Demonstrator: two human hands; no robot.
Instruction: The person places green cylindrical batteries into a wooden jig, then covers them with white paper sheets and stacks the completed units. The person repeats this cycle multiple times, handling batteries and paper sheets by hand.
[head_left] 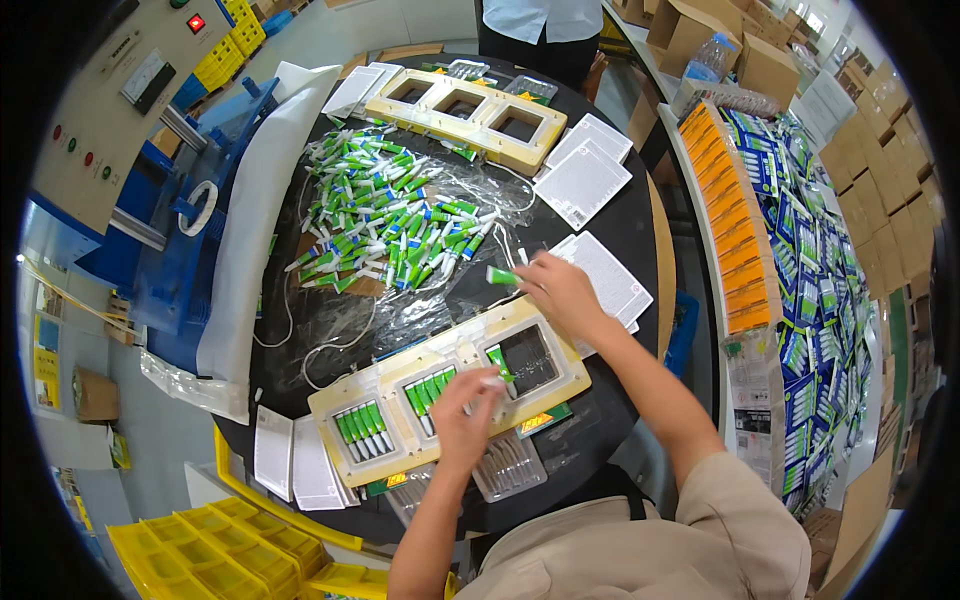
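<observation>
Small green-and-white plastic squeeze tube (503,276) points left from right hand (550,288), long axis roughly left-right, beyond right window (532,362) of cream rectangular three-window frame (570,373). Lone green tube (496,357) in that window runs far-near. Right grip narrow, pinching first tube. Left hand (468,412) curled over frame, nearer lone tube; grip blurred, cannot tell hold.

You are in a factory packing workshop. Your round black worktop (595,445) carries a loose heap of small green-and-white tubes (390,220) and two cream-coloured rectangular frames (488,113) with three openings each. Left of the worktop you have a blue metal machine (170,230) with a grey control panel (90,130) bearing coloured buttons. Right of the worktop lies a long spread of flat blue-and-green packs (800,270), with brown cardboard boxes (880,150) stacked beyond. Yellow plastic crates (215,550) stand by the worktop's near left edge.
</observation>
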